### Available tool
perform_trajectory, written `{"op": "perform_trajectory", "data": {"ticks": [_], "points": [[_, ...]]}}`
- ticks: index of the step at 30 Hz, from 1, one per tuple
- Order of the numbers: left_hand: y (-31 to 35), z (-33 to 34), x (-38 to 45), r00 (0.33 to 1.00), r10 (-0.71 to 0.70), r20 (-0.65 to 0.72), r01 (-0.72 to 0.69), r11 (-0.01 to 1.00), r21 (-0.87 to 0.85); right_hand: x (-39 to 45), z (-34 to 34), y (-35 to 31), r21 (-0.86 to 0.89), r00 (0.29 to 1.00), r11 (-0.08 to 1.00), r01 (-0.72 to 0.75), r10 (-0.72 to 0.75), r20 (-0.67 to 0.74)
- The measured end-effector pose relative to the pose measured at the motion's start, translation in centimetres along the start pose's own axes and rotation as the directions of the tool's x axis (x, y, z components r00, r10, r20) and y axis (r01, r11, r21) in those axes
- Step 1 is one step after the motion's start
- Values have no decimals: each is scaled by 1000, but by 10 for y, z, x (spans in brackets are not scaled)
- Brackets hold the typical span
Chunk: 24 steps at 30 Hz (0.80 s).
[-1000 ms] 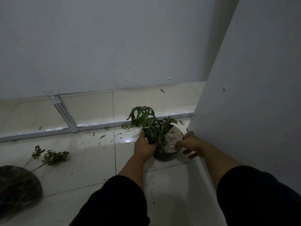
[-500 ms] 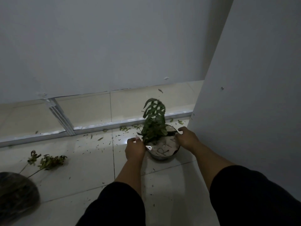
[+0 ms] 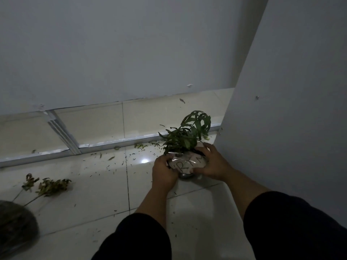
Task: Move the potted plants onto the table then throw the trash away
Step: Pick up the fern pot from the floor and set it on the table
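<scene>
Early stage, by the look of it. Near left: dark bag point(image 3: 16, 228) on floor, w/ dead stems point(image 3: 47, 186) just beyond, not yet binned. Mid: left hand point(image 3: 164, 170) & right hand point(image 3: 212, 164), each grip closed on opposite sides of pot point(image 3: 187, 164); pot low at floor level by right wall point(image 3: 291, 109), lifted or resting – can't tell. Leaf bits point(image 3: 140, 146) scattered farther out, along rail point(image 3: 105, 143). No bench in view; carry & trash both left to do.
</scene>
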<state>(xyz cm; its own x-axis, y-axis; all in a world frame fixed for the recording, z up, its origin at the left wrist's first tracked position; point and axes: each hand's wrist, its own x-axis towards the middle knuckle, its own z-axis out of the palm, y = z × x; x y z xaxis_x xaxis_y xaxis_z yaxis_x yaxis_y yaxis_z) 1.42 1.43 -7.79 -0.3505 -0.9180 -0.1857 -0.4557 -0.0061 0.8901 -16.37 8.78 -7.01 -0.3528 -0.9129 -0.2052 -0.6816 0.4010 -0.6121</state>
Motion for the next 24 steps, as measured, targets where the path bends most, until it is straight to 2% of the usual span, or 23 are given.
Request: {"op": "perform_trajectory", "data": {"ticks": [5, 10, 24], "points": [[-2, -5, 9, 986, 108, -123, -91, 986, 141, 0, 3, 8, -107, 1000, 994, 25, -25, 3], [-2, -3, 9, 966, 260, 10, -250, 918, 309, 0, 8, 1, -79, 1000, 997, -21, 20, -19], [-10, -6, 31, 959, 237, 154, -282, 842, 459, 13, 17, -18, -223, 996, 971, -89, 88, -19]]}}
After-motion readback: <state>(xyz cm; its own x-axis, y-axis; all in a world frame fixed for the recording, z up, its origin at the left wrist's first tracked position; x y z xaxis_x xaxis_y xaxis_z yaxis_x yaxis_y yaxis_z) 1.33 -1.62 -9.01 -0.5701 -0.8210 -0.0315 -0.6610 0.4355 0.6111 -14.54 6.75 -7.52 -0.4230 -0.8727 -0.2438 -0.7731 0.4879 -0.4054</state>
